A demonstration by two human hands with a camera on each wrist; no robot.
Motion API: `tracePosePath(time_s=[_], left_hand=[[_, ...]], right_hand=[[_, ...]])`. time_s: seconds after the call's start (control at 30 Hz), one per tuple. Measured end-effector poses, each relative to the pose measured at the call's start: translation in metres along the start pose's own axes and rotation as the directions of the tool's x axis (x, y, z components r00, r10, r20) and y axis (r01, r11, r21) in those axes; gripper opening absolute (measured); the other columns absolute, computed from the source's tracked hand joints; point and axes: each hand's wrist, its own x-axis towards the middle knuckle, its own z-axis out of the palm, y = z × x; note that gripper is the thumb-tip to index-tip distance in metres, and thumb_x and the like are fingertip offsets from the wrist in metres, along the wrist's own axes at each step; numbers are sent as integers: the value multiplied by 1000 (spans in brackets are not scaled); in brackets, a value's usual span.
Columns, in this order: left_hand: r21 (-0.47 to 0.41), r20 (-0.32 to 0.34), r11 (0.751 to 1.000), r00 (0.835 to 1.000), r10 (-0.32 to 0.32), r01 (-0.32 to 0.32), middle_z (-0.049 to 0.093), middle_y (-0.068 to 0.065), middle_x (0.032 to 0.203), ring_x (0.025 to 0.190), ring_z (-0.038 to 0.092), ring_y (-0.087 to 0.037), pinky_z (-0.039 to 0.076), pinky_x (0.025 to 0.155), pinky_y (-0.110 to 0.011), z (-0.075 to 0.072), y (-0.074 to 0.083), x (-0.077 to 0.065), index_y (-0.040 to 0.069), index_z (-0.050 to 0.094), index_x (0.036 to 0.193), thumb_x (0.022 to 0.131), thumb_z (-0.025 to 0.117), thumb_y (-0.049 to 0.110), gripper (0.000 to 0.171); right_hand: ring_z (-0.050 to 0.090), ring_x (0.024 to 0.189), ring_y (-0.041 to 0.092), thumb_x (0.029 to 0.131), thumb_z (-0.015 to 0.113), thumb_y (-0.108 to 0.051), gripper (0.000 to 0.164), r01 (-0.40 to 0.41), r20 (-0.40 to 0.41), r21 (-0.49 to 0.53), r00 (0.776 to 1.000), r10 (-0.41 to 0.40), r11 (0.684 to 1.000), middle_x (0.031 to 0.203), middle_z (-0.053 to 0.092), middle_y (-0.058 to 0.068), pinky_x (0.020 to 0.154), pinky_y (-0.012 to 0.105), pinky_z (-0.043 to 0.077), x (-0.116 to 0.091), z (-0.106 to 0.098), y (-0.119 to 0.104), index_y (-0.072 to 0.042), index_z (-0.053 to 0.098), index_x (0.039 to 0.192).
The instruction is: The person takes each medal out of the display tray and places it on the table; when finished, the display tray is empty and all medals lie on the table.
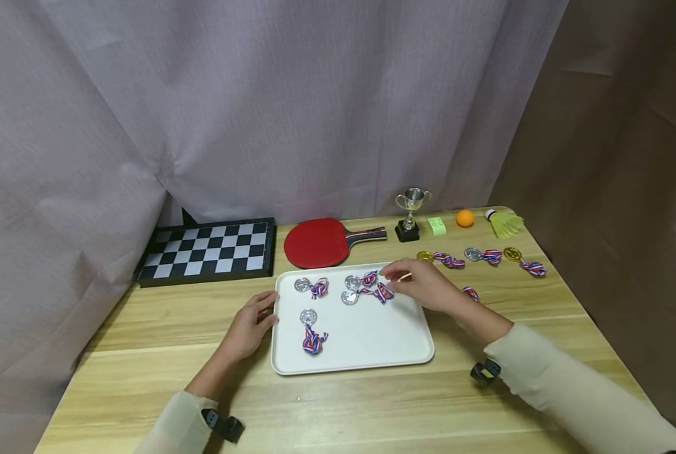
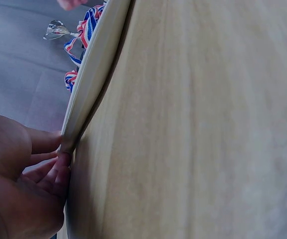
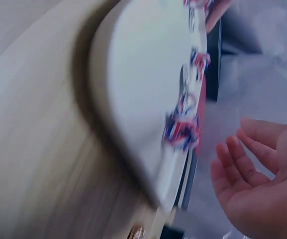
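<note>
A white tray [image 1: 361, 340] lies on the wooden table, carrying several silver medals with striped ribbons. One medal [image 1: 308, 317] is at the lower left of the tray, another [image 1: 302, 285] at its upper left. Two more, including the nearer medal [image 1: 349, 297], lie side by side towards the upper right. My left hand [image 1: 251, 326] pinches the tray's left rim between thumb and fingers, as the left wrist view shows. Over the upper right corner hovers my right hand [image 1: 423, 284], its fingers loosely bent and holding nothing in the right wrist view, close to the paired medals' ribbons.
Behind the tray are a chessboard [image 1: 207, 251], a red table tennis bat [image 1: 317, 243] and a trophy cup [image 1: 410, 214]. Farther right sit a green block [image 1: 437, 226], an orange ball [image 1: 465, 218], a shuttlecock [image 1: 505, 223], gold medals [image 1: 512, 254] and a silver medal [image 1: 472, 254]. My right forearm partly covers another ribbon [image 1: 470, 293].
</note>
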Motion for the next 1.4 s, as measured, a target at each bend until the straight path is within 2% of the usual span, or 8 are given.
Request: tracePosePath(time_s=[0.13,0.37,0.57,0.8,0.97,1.17,1.4], left_hand=[[-10,-3,1000,1000,2,-2,45,-23,155,129,59,-37,53,107,-43,0,0,1,-10,47,148,99,62,-5,52],[-16,0,1000,1000,13,-13,45,-23,155,128,60,-37,53,107,-43,0,0,1,-11,47,148,99,61,-6,51],[-12,1,1000,1000,10,-10,45,-23,155,128,60,-37,54,106,-42,0,1,1,-10,47,148,99,61,-6,51],[-9,0,1000,1000,16,-16,45,-23,155,126,61,-37,54,106,-42,-1,0,0,-10,47,148,99,61,-6,51],[-10,1,1000,1000,19,-19,45,-24,155,127,61,-38,54,106,-42,-1,-1,-1,-11,46,148,99,61,-6,52],[-7,-1,1000,1000,17,-17,45,-24,154,126,61,-37,54,105,-41,-1,-1,-1,-10,47,148,99,61,-6,51],[-13,0,1000,1000,10,-10,45,-23,155,128,60,-37,53,107,-42,-1,-1,0,-10,47,148,99,62,-5,51]], right_hand=[[68,107,33,94,72,-1,25,17,41,47,999,-19,999,115,73,20,95,46,60,11,19,-15,4,73,118],[68,111,32,92,75,-4,27,52,57,-28,997,-50,998,123,73,14,95,43,59,24,50,-18,-1,75,119],[66,108,28,89,76,-1,29,34,21,-76,999,-32,997,122,71,13,94,41,58,27,68,-15,-1,75,118],[66,102,24,84,81,-1,35,-1,-17,-101,1000,-1,995,111,71,9,93,40,57,28,79,-14,-2,75,118],[64,100,20,80,85,-4,34,-16,-27,-182,1000,11,983,105,70,4,94,40,54,29,87,-15,-7,76,113],[62,97,18,80,85,-3,30,-38,-11,-244,999,37,969,103,69,2,90,38,53,29,89,-20,-9,76,108],[62,106,22,81,85,-4,28,-58,22,-270,998,67,961,108,70,5,97,41,52,30,89,-25,-10,75,106]])
